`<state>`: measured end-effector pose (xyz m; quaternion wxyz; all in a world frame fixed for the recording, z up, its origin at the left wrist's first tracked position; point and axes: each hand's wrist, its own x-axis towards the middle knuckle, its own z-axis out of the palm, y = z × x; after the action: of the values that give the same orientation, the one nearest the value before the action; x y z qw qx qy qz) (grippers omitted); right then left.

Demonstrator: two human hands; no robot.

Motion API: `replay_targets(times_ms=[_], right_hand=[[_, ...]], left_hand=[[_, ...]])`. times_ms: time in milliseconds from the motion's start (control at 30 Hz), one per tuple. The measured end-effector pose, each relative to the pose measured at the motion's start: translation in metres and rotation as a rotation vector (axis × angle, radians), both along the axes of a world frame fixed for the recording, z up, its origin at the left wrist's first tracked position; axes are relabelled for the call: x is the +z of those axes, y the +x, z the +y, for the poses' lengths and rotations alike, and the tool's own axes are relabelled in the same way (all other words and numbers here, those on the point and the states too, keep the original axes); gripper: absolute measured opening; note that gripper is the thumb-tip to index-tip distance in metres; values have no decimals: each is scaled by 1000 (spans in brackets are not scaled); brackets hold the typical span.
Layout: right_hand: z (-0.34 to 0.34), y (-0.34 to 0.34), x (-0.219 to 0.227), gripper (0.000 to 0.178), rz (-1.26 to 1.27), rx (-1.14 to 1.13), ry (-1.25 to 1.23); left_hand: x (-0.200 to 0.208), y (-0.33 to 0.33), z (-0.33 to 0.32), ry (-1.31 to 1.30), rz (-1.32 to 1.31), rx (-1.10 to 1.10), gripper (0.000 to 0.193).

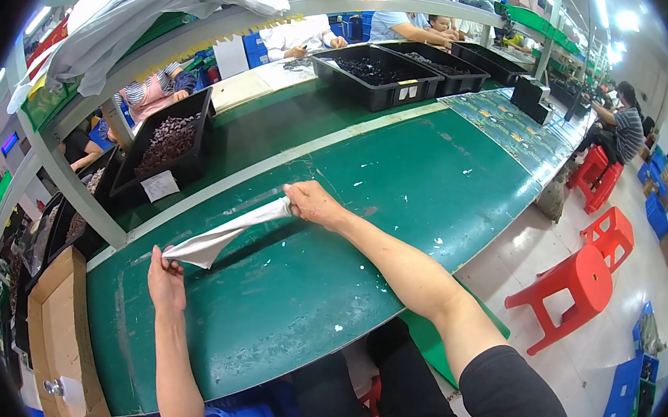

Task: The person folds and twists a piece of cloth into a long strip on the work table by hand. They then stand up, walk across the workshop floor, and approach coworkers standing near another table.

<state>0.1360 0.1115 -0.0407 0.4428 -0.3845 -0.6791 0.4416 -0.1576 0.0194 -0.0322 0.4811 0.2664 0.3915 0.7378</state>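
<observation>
Left hand point(167, 280) and right hand point(311, 201) are pinching white cloth point(227, 235) between their fingers; overpulling could be slipping an end free

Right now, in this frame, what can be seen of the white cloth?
The white cloth looks like thin, soft fabric, plain, with folds running along its length. It is stretched slantwise between the left hand and the right hand, each gripping one end. A pointed corner hangs down nearer the left hand. It appears held above the green tabletop, with a dark shadow beneath.
</observation>
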Motion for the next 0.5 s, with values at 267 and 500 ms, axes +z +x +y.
replay_targets(times_ms=[267,500], right_hand=[[-2,3,1,22,269,303,-340],[-5,1,2,18,251,292,-359]], left_hand=[[3,-13,3,75,-251,-82,21],[7,-7,1,42,-183,-57,17]])
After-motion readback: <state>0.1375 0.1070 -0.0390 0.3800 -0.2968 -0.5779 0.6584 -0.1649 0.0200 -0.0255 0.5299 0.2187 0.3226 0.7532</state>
